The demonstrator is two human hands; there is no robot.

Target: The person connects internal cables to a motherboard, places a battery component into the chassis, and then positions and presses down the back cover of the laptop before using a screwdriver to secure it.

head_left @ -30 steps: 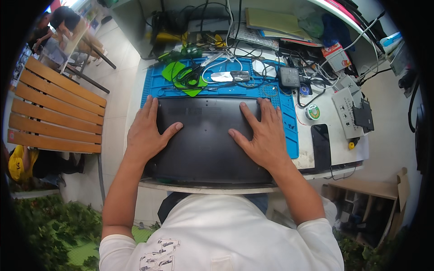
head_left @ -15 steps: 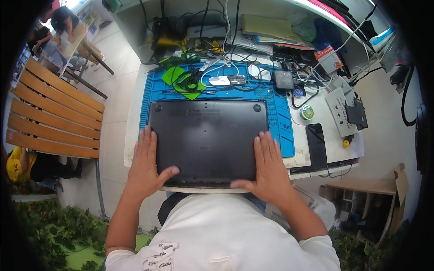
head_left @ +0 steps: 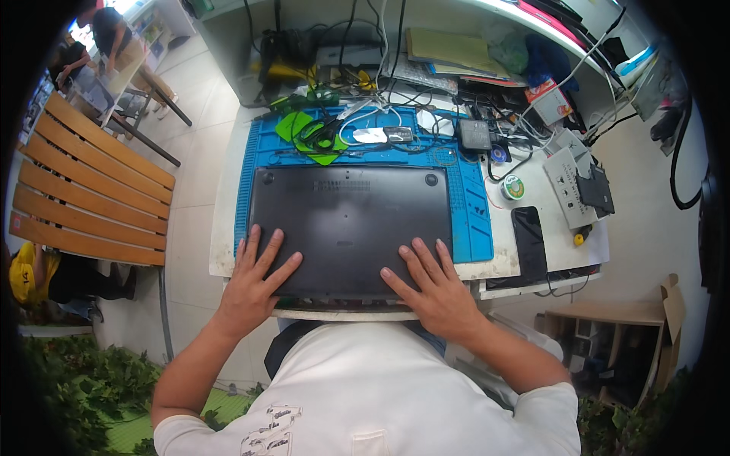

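Note:
A dark grey laptop (head_left: 346, 216) lies bottom side up on a blue work mat (head_left: 473, 220), its near edge close to the table's front edge. On its near left corner rests my left hand (head_left: 255, 277), fingers spread and pointing away from me. My right hand (head_left: 435, 285) lies over the near right corner, its fingers also apart on the cover. Neither hand grasps anything. Small screw holes and two round feet show on the laptop's cover.
Beyond the laptop are black-handled scissors (head_left: 323, 137), a green pad (head_left: 293, 125) and tangled cables. To the right stand a black power adapter (head_left: 475, 135), a solder spool (head_left: 513, 187), a phone (head_left: 528, 243) and a white box (head_left: 570, 186). A slatted wooden bench (head_left: 91, 186) is at left.
Both hands have moved inward from the laptop's side edges onto its cover, and the fingers have spread. The laptop stays in about the same place.

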